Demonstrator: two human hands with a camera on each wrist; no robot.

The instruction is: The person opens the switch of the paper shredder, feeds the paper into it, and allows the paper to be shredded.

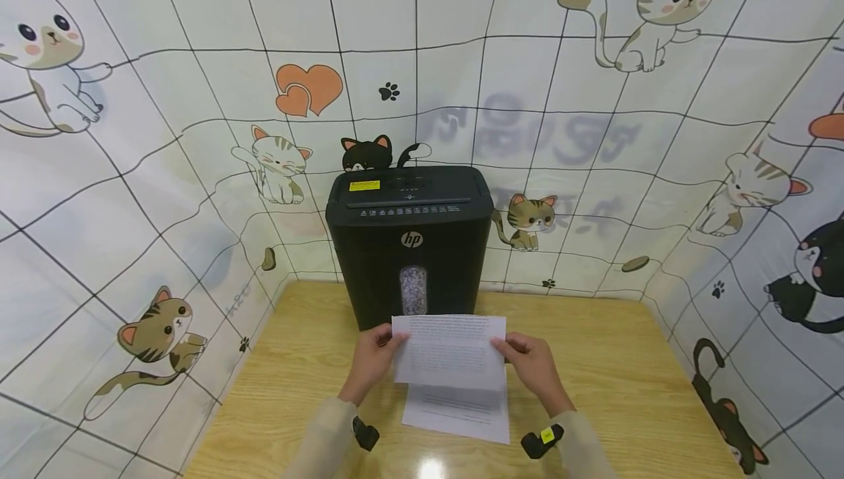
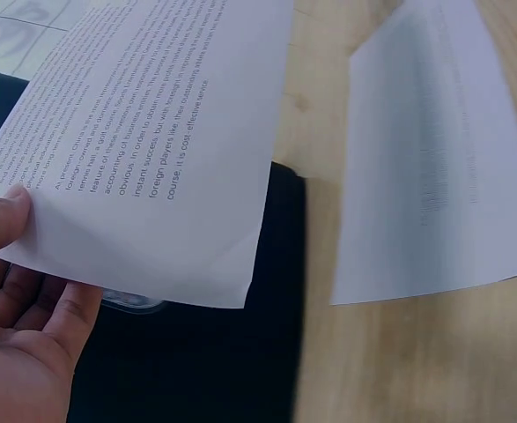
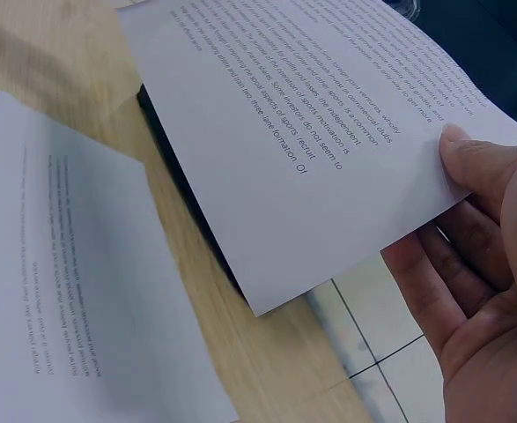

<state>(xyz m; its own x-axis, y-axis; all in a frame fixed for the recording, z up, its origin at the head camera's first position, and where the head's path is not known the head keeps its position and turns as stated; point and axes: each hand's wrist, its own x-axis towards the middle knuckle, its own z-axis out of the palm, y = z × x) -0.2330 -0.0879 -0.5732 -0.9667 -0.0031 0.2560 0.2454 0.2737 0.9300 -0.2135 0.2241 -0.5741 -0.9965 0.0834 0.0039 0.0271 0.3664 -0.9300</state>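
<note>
A printed sheet of paper [image 1: 450,353] is stretched between both hands, raised above the table. My left hand [image 1: 373,358] pinches its left edge, thumb on the printed face and fingers behind. At the opposite edge my right hand [image 1: 531,365] pinches it the same way; in the right wrist view the thumb of the right hand [image 3: 496,203] lies over the margin. Below it, a second printed sheet [image 1: 456,420] lies on the table, partly covered in the head view by the held one. Just beyond the hands stands a black HP paper shredder [image 1: 369,266] with a slot across its top.
The shredder's small front window [image 1: 413,291] shows shredded bits inside. A wooden table [image 1: 593,384] carries the shredder and lower sheet. White cloth [image 1: 422,83] with cat drawings and grid lines rises behind the table and along both sides.
</note>
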